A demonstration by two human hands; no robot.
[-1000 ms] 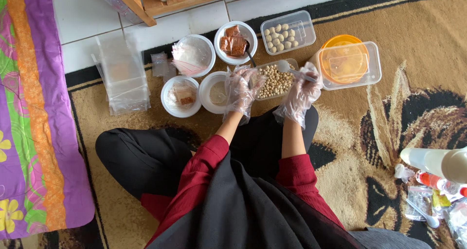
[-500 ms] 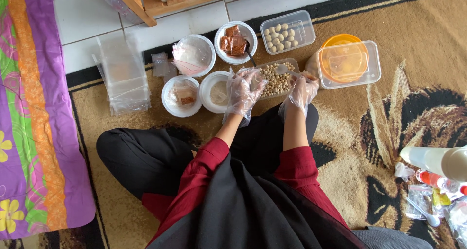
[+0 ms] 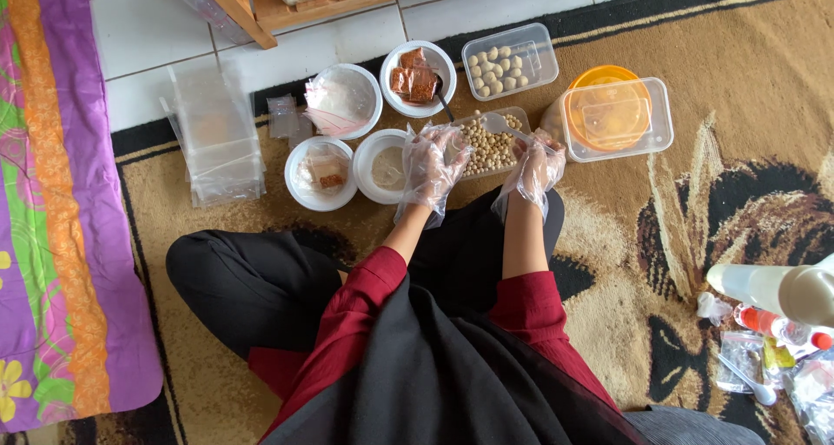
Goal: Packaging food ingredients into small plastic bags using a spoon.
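Over nut tray (image 3: pixel 486 146): left hand (image 3: pixel 432 162) curled at near-left edge, grip unclear; right hand (image 3: pixel 536 160) pinching scoop (image 3: pixel 502 127), handle angled up-left over tray.

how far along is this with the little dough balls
Done: a clear box beyond the bowls holds a layer of pale balls. In hand: both gloved hands, left hand and right hand, are at the tray of small balls. Left: that tray looks well filled, and the stack of clear containers sits untouched.
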